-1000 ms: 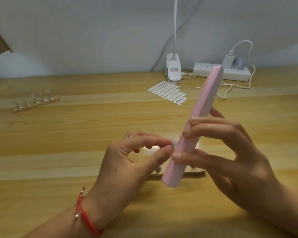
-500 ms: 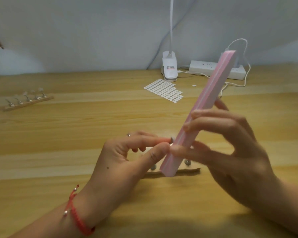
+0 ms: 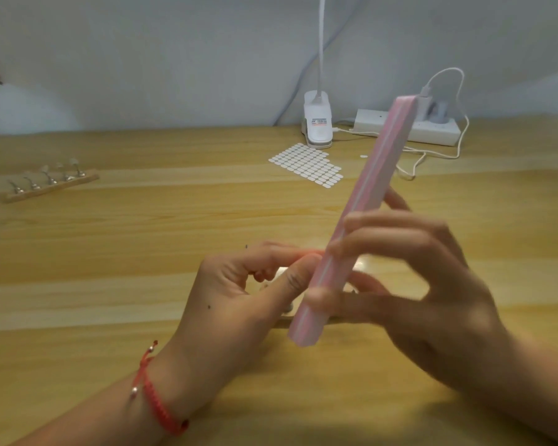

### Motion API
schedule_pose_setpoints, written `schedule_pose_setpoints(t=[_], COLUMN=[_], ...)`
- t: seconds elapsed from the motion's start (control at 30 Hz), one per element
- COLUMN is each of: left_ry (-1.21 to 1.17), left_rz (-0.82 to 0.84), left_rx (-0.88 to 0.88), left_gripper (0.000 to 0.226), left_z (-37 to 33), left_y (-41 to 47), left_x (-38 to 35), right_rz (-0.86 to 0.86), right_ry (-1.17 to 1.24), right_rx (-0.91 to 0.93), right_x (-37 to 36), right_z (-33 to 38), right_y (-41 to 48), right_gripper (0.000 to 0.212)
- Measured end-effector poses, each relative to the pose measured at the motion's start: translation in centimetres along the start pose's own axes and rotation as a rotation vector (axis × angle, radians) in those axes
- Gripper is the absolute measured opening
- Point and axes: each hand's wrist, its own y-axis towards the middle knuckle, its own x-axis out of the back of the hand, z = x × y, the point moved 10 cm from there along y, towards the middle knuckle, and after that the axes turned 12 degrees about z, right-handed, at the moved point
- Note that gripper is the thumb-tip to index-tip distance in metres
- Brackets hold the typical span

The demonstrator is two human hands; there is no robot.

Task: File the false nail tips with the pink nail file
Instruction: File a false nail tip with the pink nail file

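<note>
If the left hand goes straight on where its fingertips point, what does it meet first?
The pink nail file, which the right hand holds tilted. The left hand's fingertips, likely pinching a false nail tip, seem to reach its side; blur hides contact.

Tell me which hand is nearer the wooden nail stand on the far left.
Left. The left hand sits right of the stand; the right hand is farther right.

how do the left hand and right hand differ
The left hand pinches something small, hidden, against the pink nail file; the right hand grips that file. The left wrist wears a red bracelet; the right wrist shows none. Both hover over the wooden table.
</note>
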Motion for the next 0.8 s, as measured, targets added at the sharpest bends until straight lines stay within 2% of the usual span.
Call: schedule_pose_setpoints(t=[0.13,0.27,0.4,0.5,0.63,0.73,0.8], left_ry=[0.045,-0.001,0.035,-0.016,0.032,0.051,0.057], left_rz=[-0.014,-0.001,-0.014,-0.01,-0.015,-0.05,-0.052], left_rx=[0.017,0.006,0.016,0.035,0.025,0.027,0.03], left_gripper=[0.02,0.021,0.02,0.024,0.017,0.017,0.015], left_z=[0.1,0.0,0.3,0.6,0.2,0.0,-0.2], left_y=[0.0,0.0,-0.2,-0.1,0.0,-0.3,-0.3], left_x=[0.5,0.1,0.6,0.5,0.7,1.0,1.0], right_rz=[-0.005,0.022,-0.001,0.054,0.019,0.023,0.022], right_ry=[-0.01,0.035,0.054,0.076,-0.005,0.049,0.056], right_rx=[-0.047,0.003,-0.088,0.008,-0.05,-0.009,0.008], right_x=[0.5,-0.1,0.4,-1.0,0.4,-0.2,-0.2], right_z=[-1.0,0.1,-1.4,0.4,-1.7,-0.2,0.1], right_y=[0.2,0.0,0.1,0.0,0.2,-0.2,-0.3], right_gripper=[0.029,0.024,0.024,0.028,0.029,0.037,0.035])
